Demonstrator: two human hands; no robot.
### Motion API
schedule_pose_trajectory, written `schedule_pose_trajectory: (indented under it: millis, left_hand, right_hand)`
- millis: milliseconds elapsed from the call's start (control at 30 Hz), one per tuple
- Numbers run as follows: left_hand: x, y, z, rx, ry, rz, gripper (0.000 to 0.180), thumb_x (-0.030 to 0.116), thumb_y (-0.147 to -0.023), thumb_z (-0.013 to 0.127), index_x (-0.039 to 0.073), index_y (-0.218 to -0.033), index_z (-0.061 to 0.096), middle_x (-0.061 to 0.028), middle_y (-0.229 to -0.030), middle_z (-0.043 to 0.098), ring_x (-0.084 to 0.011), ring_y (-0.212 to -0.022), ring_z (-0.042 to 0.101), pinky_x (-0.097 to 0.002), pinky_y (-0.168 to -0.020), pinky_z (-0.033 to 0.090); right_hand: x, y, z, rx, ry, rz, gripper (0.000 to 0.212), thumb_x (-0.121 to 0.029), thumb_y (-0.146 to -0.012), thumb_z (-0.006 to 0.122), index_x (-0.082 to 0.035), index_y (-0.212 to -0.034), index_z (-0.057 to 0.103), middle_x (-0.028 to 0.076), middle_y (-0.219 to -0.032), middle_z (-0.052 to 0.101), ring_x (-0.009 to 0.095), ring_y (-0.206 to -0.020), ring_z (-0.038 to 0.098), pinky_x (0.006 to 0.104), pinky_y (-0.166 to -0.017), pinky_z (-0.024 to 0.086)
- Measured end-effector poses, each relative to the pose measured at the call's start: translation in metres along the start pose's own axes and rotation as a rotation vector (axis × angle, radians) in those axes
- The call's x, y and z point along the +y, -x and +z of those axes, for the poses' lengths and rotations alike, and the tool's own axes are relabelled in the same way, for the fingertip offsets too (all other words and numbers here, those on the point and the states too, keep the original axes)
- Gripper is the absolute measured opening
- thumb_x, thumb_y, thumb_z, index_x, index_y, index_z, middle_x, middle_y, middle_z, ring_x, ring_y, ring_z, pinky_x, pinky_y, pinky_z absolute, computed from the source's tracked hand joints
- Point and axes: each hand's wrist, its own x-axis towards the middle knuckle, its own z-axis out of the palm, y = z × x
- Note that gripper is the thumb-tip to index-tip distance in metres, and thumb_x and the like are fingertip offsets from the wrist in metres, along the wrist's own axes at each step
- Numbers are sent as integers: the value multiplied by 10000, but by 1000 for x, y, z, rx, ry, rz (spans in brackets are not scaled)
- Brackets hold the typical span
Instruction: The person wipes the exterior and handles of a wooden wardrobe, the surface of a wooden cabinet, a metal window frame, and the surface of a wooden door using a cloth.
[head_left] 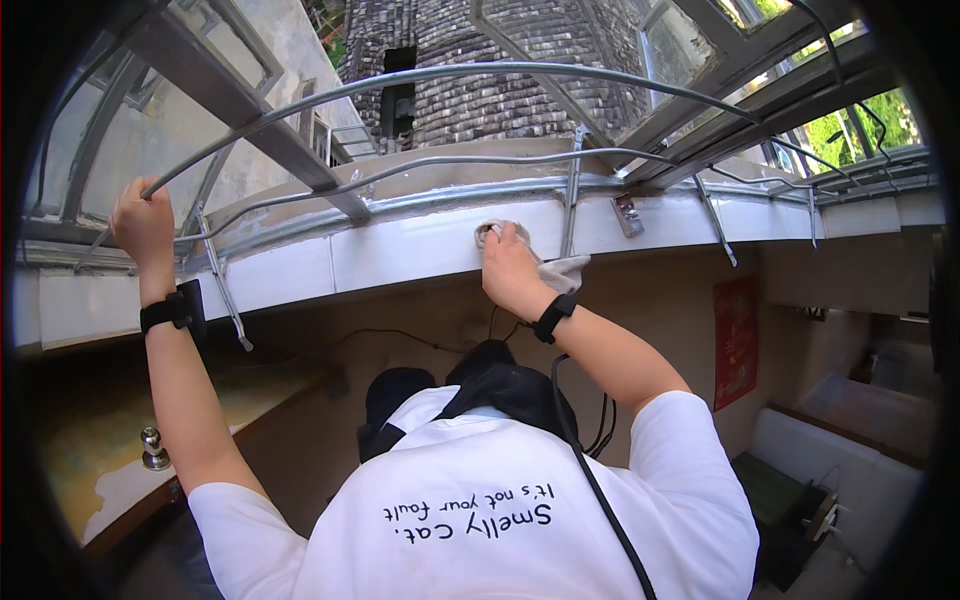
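My left hand is wrapped around a long grey metal rail at the far left, in front of the window. My right hand holds a pale, crumpled cloth against the white tiled windowsill, near the middle. Part of the cloth bunches up beyond the fingers, and a loose end hangs to the right of the wrist. Just right of this hand, an upright metal bracket joins the sill. A lower wavy metal bar runs across behind both hands.
A small metallic object lies on the sill to the right. Angled brackets jut down over the sill's front edge. Beyond the open window frames is a tiled roof. Below left, a metal doorknob sits on a worn board. A black cable crosses my torso.
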Motion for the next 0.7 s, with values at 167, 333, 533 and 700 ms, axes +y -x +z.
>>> schedule_pose_trajectory:
  millis: [167, 333, 533, 700]
  left_hand:
    - [-1, 4, -26, -218, 231, 76, 195, 203, -782, 591, 105, -949, 589, -91, -864, 584, -290, -834, 543, -402, -759, 414]
    - [-25, 23, -70, -59, 418, 188, 511, 134, -800, 603, 126, -1288, 451, -124, -1224, 496, -288, -1119, 457, -369, -939, 374]
    - [-97, 102, -125, -192, 652, -126, 347, 66, -831, 574, 49, -1176, 546, -120, -1247, 493, -255, -1139, 479, -343, -971, 362]
    - [-137, 198, -143, -280, 798, -528, 226, 49, -860, 538, -6, -1075, 581, -84, -1115, 560, -157, -942, 539, -270, -853, 424]
  right_hand:
    - [-62, -12, 11, -20, 54, 75, 344, -61, -777, 538, 72, -1081, 449, 245, -1104, 412, 368, -907, 566, 443, -748, 508]
    - [-34, -6, -2, 115, -109, -12, 298, -59, -742, 539, 2, -1023, 461, 226, -1014, 460, 419, -784, 573, 459, -681, 503]
    - [22, 65, 1, 60, 96, 324, 409, -91, -736, 542, -54, -1137, 473, 193, -1067, 460, 395, -867, 576, 455, -732, 504]
    - [-10, 35, -3, 218, -32, 284, 396, -125, -758, 504, -11, -1135, 469, 211, -1080, 458, 409, -890, 552, 469, -784, 473]
